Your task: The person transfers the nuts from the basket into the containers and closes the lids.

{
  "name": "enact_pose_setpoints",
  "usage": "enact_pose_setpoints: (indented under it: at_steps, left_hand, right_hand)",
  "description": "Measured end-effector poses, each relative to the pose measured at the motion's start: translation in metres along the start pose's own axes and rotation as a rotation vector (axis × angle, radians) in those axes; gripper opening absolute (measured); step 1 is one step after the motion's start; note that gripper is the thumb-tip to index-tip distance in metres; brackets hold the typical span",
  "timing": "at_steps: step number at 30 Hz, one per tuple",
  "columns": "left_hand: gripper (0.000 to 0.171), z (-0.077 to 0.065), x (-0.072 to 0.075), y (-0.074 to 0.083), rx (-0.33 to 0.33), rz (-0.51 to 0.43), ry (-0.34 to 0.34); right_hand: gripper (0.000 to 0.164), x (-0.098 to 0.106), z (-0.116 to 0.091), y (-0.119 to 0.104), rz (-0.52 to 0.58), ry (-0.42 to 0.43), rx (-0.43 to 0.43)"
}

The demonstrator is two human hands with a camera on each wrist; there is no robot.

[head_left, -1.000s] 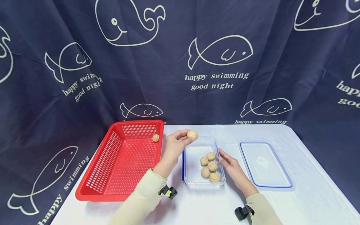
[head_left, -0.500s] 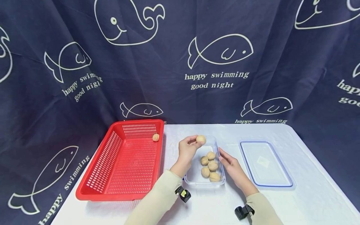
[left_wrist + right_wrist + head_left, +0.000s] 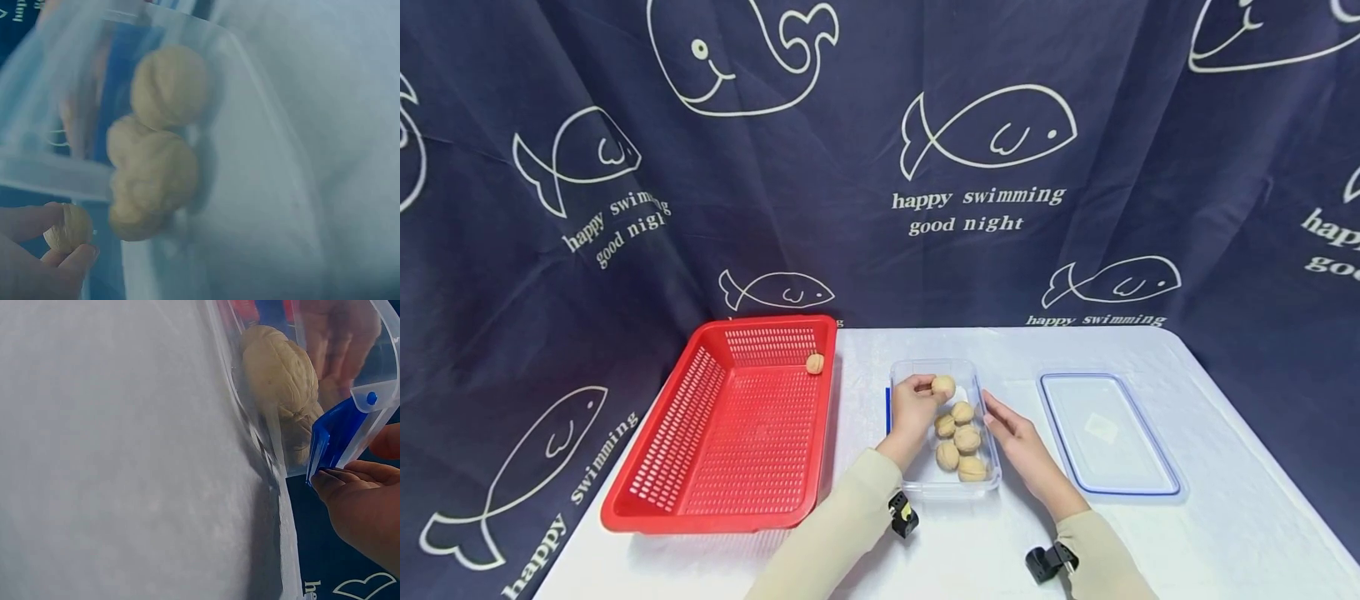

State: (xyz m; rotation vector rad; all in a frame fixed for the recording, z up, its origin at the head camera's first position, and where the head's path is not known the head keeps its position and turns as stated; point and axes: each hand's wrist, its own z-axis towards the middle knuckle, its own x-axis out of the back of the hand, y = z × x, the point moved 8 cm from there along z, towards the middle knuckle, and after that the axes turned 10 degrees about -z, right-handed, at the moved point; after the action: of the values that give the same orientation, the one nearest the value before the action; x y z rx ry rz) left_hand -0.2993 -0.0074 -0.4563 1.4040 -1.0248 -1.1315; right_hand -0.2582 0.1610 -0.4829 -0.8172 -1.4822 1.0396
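Note:
Between the thumb and fingers of my left hand [image 3: 916,410] is a walnut [image 3: 943,386], held over the far part of a clear plastic box [image 3: 910,482]. Several other walnuts [image 3: 967,439] lie in the box, mostly toward its right and near side. In the left wrist view the pinched walnut [image 3: 69,228] shows at the fingertips. My right hand [image 3: 1024,446] rests against the box's right side with fingers extended. In the right wrist view its fingers [image 3: 359,478] touch the blue side clasp [image 3: 337,434], which hangs down.
A red perforated basket [image 3: 715,523] stands on the left, with one walnut [image 3: 815,363] by its far right corner. A clear lid with a blue seal [image 3: 1101,429] lies flat to the right. Behind the white table [image 3: 1210,533] hangs a dark blue curtain [image 3: 850,167].
My left hand has carried the walnut rightward and down, from above the box's far left edge to over its inside. The right hand has stayed at the box's side.

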Motion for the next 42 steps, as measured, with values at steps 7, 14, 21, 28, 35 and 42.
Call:
enact_pose_setpoints:
  at_steps: [7,14,21,28,35,42]
  left_hand:
    - [0.024,0.002,0.002,-0.015,0.003,0.110,0.010]
    - [0.023,0.004,0.001,-0.015,-0.047,0.261,0.021]
    - [0.026,0.004,0.001,-0.014,-0.076,0.413,0.046]
    - [0.025,0.004,0.001,-0.014,-0.111,0.488,0.038]
    - [0.026,0.002,0.000,-0.014,-0.138,0.502,0.039]
    - [0.025,0.002,0.001,-0.013,-0.128,0.460,0.051]
  right_hand:
    - [0.052,-0.002,-0.001,0.001,0.012,0.003,-0.003]
    - [0.052,0.000,0.000,0.000,0.011,0.014,0.002]
    - [0.053,0.001,0.002,0.002,0.005,0.018,-0.001]
    - [0.052,0.000,0.002,0.004,0.007,0.016,-0.010]
    - [0.052,0.000,0.001,0.004,0.016,0.020,0.000]
    - [0.052,0.000,0.002,0.003,0.008,0.025,0.002]
